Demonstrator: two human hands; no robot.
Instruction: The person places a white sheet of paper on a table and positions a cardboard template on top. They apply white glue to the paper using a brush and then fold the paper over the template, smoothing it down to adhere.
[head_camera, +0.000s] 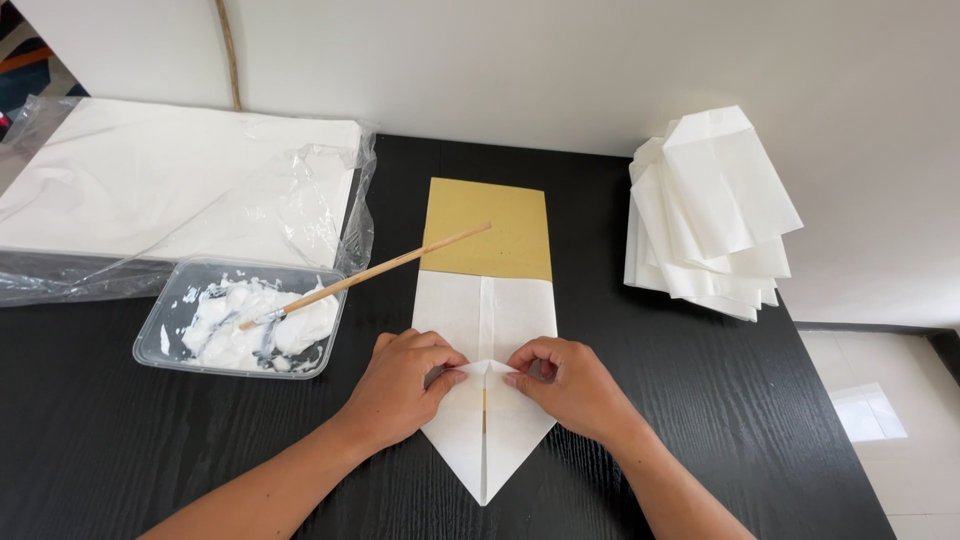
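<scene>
Pointed white folded paper (485, 400) lying on black table (150, 450), left hand (400, 385) and right hand (565, 385) each pinching a flap at its centre crease; paste tray (240, 318) with brush (370, 273) sitting left of paper; 1 stack of folded sheets (710, 215) resting to its upper right

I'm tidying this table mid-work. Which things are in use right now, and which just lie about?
In use:
left hand and right hand, pinching the white folded paper
tan template card inside it

Lying about:
brush
paste tray
folded paper pile
wrapped paper stack
</scene>
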